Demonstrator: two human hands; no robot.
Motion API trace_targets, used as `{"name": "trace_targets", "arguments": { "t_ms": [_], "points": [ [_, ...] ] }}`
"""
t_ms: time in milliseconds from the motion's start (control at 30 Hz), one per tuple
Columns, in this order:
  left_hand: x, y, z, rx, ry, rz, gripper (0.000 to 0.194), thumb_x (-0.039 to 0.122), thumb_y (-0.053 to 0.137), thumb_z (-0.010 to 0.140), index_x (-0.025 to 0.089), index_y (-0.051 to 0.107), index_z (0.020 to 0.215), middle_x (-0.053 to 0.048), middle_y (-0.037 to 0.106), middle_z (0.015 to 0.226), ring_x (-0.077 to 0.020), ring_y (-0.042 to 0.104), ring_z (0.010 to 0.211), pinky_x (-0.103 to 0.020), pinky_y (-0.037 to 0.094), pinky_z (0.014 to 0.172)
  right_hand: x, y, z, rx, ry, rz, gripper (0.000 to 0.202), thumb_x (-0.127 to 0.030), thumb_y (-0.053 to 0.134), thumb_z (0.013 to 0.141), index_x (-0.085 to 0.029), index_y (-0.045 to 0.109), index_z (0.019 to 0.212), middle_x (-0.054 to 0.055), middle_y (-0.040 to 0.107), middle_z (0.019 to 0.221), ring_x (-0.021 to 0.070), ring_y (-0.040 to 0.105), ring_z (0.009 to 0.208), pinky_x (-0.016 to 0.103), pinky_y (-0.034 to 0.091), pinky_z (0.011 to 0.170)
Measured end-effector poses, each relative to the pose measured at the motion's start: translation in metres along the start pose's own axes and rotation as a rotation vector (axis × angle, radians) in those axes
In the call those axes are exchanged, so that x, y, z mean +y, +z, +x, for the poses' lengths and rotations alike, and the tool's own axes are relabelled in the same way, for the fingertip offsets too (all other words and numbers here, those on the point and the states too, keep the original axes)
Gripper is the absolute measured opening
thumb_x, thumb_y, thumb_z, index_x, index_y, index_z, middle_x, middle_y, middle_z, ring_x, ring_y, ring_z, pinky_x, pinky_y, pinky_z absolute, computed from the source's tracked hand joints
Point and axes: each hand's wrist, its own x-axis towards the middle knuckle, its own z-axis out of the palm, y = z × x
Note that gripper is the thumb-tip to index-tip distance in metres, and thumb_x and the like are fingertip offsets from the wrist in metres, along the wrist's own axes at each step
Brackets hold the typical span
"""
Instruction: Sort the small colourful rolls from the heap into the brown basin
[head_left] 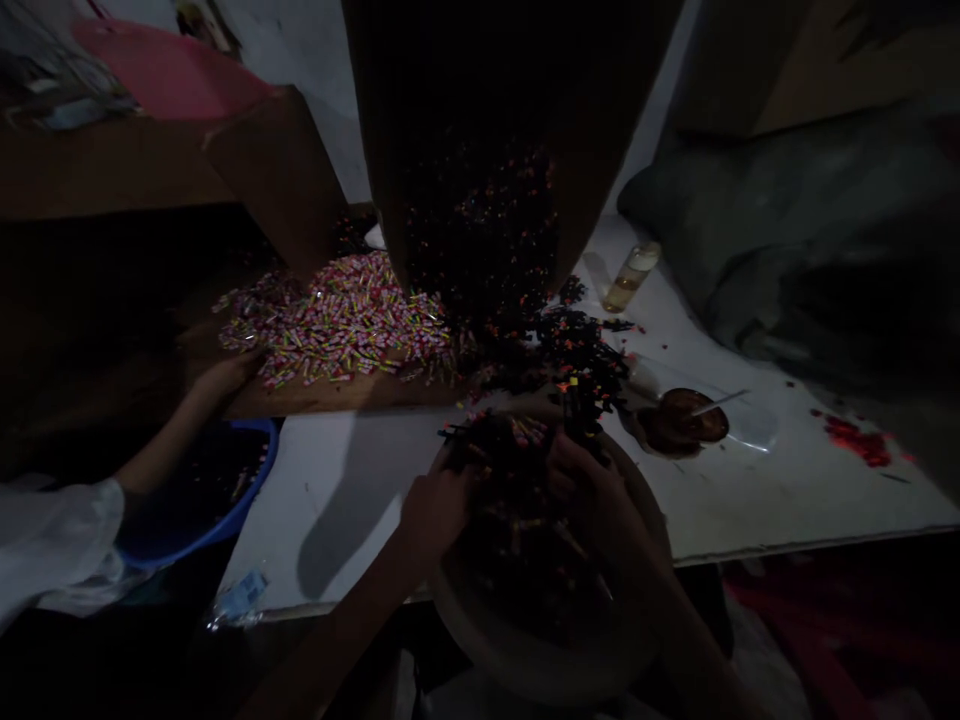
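Observation:
A round basin (517, 660) with dark small pieces and a few striped ones sits at the front edge of the white table (330, 500). My left hand (439, 510) is at the basin's left side, its fingertips hidden among the dark pieces. Over the right part of the basin, my right hand (589, 475) has its fingers curled around a dark piece (571, 405) with an orange and yellow tip. Behind the basin, many dark pieces with orange tips (585, 345) spill from a large tilted box (615, 120).
A pile of striped wrapped pieces (352, 320) lies at the left back. Another person's hand (225, 380) touches its edge above a blue basin (262, 470). At right stand a bottle (632, 278), a brown dish (694, 415) with a stick, and red bits (859, 440).

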Motion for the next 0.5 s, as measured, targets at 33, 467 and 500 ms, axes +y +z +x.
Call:
{"name": "trace_targets", "arguments": {
  "t_ms": [33,467,500],
  "points": [
    [-0.004,-0.003,-0.004,-0.004,-0.020,0.008,0.038,0.025,0.038,0.102,0.020,0.068,0.124,-0.017,0.078,0.098,-0.0343,0.076,0.090,-0.043,0.056,0.077,-0.003,0.000,0.000,-0.020,0.032,0.042,0.025,-0.041,0.084,0.069,-0.024,0.070,0.079,-0.003,0.063,0.065,0.0126,0.054,0.054,0.024,0.043,0.050],
    [-0.022,0.007,-0.021,0.376,0.059,-0.959,0.037,0.052,0.052,0.090,0.020,0.069,0.085,-0.001,0.067,0.069,-0.0176,0.059,0.064,-0.025,0.042,0.060,0.001,0.008,0.006,-0.126,0.227,0.203,0.037,-0.063,0.073,0.077,-0.027,0.079,0.083,0.002,0.078,0.080,0.0245,0.072,0.078,0.031,0.058,0.065],
    [-0.016,0.006,-0.019,0.393,0.085,-1.015,0.038,0.053,0.051,0.091,0.020,0.064,0.077,0.000,0.062,0.064,-0.0161,0.055,0.061,-0.024,0.040,0.058,0.001,0.009,0.008,-0.142,0.206,0.200,0.034,-0.061,0.074,0.077,-0.027,0.078,0.081,0.002,0.077,0.078,0.0246,0.072,0.078,0.032,0.058,0.067]
  ]
}}
